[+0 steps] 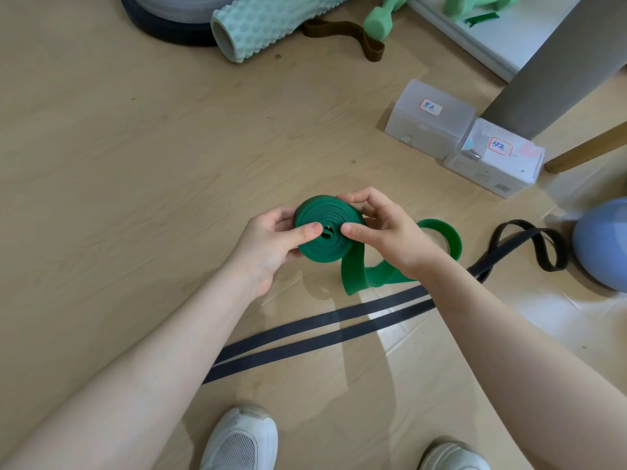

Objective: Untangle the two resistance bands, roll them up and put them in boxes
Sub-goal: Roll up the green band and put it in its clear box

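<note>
A person's left hand (271, 242) grips the near-finished coil of the green resistance band (327, 230) above a pale wood-look floor (101, 164), thumb pressed on the coil's face and fingers curled behind it. Opposite, the right hand (383, 232) pinches the same coil, thumb beside the centre hole and fingertips hooked over the top edge. A loose tail of the green band trails right and down, curling into an open loop on the floor. The black resistance band (305, 330) lies unrolled, running from under the left forearm towards a blue ball (600, 245) at far right. Two lidded translucent boxes (437, 120), each labelled, wait upper right. Judging by the tail left, rolling is nearly done; keeping both thumbs firm on the face and feeding the tail flat, untwisted, should stop the coil telescoping or springing open.
</note>
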The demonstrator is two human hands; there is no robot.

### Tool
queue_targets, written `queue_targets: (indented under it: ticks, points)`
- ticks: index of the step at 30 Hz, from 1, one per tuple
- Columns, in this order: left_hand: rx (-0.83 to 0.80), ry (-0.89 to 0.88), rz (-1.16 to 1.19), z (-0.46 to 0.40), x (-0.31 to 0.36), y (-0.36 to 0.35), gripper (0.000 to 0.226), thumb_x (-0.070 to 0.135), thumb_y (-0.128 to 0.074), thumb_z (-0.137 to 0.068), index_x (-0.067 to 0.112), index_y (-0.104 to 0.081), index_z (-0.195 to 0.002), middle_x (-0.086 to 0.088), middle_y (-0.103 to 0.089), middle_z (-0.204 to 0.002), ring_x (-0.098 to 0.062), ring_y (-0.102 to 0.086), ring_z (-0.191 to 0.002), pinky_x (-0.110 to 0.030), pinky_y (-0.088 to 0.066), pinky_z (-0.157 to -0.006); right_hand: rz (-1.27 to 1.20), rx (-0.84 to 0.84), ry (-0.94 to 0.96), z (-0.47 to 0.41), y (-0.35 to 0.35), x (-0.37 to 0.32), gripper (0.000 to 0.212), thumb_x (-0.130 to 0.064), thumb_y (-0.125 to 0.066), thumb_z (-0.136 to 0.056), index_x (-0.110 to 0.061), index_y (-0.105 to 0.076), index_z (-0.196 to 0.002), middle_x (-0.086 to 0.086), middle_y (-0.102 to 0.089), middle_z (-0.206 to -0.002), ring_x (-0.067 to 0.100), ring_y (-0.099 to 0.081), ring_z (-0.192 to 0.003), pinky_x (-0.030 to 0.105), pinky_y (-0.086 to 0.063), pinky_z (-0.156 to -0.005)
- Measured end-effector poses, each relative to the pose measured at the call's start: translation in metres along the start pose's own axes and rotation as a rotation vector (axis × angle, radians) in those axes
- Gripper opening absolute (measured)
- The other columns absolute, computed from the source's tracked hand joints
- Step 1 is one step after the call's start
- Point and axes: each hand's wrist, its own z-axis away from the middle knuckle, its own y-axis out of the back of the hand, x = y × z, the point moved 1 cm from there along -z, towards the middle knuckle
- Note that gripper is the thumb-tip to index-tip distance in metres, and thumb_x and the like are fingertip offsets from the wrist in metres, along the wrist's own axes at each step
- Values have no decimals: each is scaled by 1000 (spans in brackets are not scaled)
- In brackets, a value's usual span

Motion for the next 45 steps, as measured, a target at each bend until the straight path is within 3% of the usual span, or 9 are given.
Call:
queue_targets:
  ticks: [5,9,14,17,20,25,35,39,45]
  points:
    - [-223,105,-270,0,-4,8,44,14,-70,-79,21,-52,-118,-3,-67,-109,-16,-64,-102,-30,-49,-90,209,-111,-32,5,2,2,31,-5,-58,-88,-30,-59,-105,-12,-62,-109,7,-62,-101,21,-51,-89]
    - [-238,47,-456,0,3,1,38,24,-70,-80,20,-58,-116,4,-66,-105,-6,-62,-95,-15,-45,-73,366,-214,-51,6,-2,1,33,-7,-59,-88,-32,-57,-110,-21,-58,-106,-7,-58,-96,8,-46,-85]
    - [-213,-23,-457,-1,5,1,30,18,-69,-81,23,-61,-110,3,-67,-103,-13,-65,-94,-27,-54,-82,287,-123,-25,4,-2,3,36,-15,-67,-82,-38,-53,-106,-17,-60,-106,-3,-59,-99,17,-49,-88]
    - [-127,-51,-340,-1,-2,6,41,16,-69,-80,18,-59,-120,0,-64,-112,-17,-63,-101,-24,-54,-78,158,-34,-43,4,-1,11,36,-29,-69,-73,-30,-47,-102,-1,-60,-103,19,-61,-100,35,-51,-89]
    - [-39,-37,-202,-1,-4,10,47,12,-68,-81,15,-56,-126,-1,-63,-114,-14,-63,-99,-17,-52,-69,50,-58,-48,3,-3,15,27,-10,-63,-83,-21,-46,-101,2,-59,-103,18,-59,-95,36,-51,-88]
    - [26,-60,-167,0,-1,16,44,8,-67,-80,15,-58,-123,6,-65,-102,-7,-63,-90,-15,-51,-67,335,-114,-3,1,4,8,33,-23,-68,-81,-36,-50,-105,0,-66,-99,16,-63,-94,41,-51,-90]
    - [54,-4,151,1,-1,11,34,9,-61,-85,8,-57,-119,-7,-67,-110,-20,-64,-100,-34,-55,-82,-235,174,19,5,-25,23,17,-15,-56,-85,-18,-44,-96,4,-56,-96,5,-61,-79,22,-50,-74]
    - [44,17,283,2,-3,10,21,12,-55,-90,8,-60,-110,-7,-69,-103,-19,-66,-95,-29,-58,-72,-243,176,45,5,-40,20,26,-21,-57,-85,-27,-44,-107,5,-59,-111,16,-62,-95,29,-52,-83]
    - [-101,161,172,3,-13,13,26,7,-56,-87,8,-52,-113,-11,-66,-107,-24,-64,-99,-35,-52,-88,-4,173,26,2,-24,16,23,-6,-53,-92,-27,-53,-101,-4,-63,-104,4,-64,-91,22,-53,-83]
